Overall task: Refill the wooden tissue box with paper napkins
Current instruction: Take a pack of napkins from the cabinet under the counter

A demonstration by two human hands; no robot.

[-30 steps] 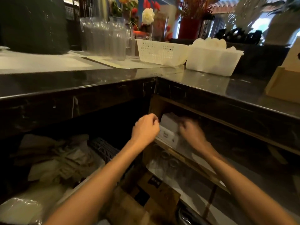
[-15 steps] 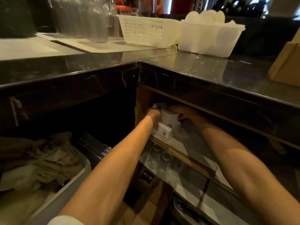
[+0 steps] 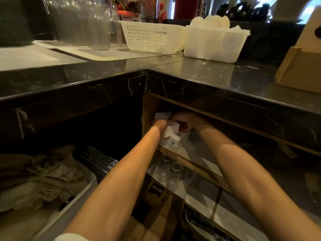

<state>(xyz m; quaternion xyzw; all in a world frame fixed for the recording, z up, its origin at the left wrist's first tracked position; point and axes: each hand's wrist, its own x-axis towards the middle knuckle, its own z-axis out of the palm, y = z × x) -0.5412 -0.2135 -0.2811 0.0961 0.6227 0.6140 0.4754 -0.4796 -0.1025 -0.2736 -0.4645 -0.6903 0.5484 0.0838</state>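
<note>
Pulling a wad of napkins (image 3: 171, 129) from the pack (image 3: 173, 140) on the shelf (image 3: 194, 165) beneath the counter (image 3: 217, 73), we close the right hand (image 3: 182, 122) around the wad while the left hand (image 3: 160, 125), fingers hidden, seems to steady the pack. The wooden box (image 3: 302, 66) waits on the counter, well above and right of the shelf. We judge it best to grip the stack squarely, so the sheets stay aligned.

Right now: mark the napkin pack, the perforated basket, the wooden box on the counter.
napkin pack (image 3: 171, 130), head view, white top face between the hands
perforated basket (image 3: 149, 38), head view, front wall
wooden box (image 3: 302, 72), head view, front panel
</note>
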